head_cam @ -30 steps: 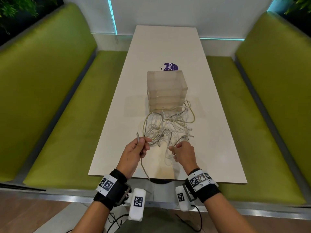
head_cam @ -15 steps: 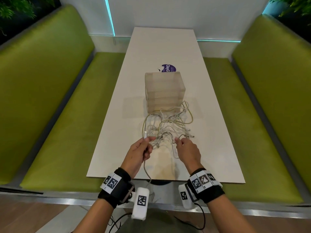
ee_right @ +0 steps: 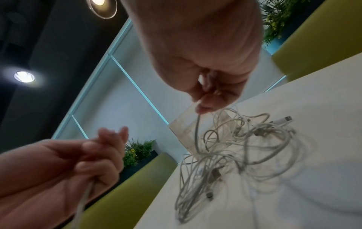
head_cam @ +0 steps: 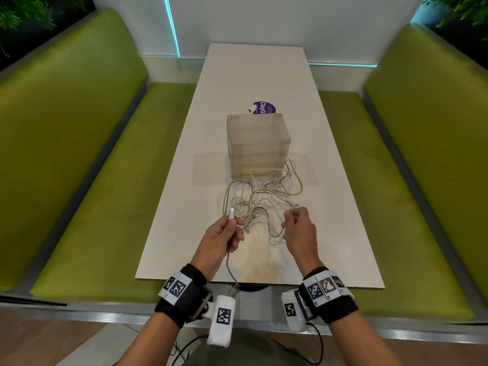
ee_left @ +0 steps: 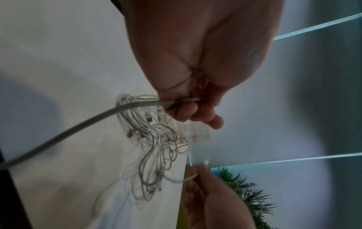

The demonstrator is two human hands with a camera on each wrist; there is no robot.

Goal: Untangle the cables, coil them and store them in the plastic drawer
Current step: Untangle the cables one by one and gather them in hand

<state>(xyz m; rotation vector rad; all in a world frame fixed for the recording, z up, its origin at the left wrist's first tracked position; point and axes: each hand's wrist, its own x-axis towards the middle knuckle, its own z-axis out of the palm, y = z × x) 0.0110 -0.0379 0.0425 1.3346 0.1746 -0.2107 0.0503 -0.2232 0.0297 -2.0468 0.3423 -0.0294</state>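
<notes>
A tangle of white and yellowish cables (head_cam: 260, 204) lies on the white table (head_cam: 184, 207) just in front of a translucent plastic drawer unit (head_cam: 257, 143) with its drawers closed. My left hand (head_cam: 224, 237) grips one grey-white cable (ee_left: 82, 125) near its plug (head_cam: 231, 214), which sticks up past my thumb; the rest of that cable hangs down over the table's near edge. My right hand (head_cam: 297, 228) pinches another thin cable (ee_right: 197, 131) that rises out of the tangle (ee_right: 235, 148), at the pile's right side.
Green benches (head_cam: 87, 180) run along both sides of the table. A purple sticker (head_cam: 264, 108) lies behind the drawer unit. The far half of the table is bare. Plants stand in the back corners.
Both hands have moved forward and up toward the tangle. The left hand has slid along its cable, so the plug now stands upright. The right hand has lifted a strand off the pile.
</notes>
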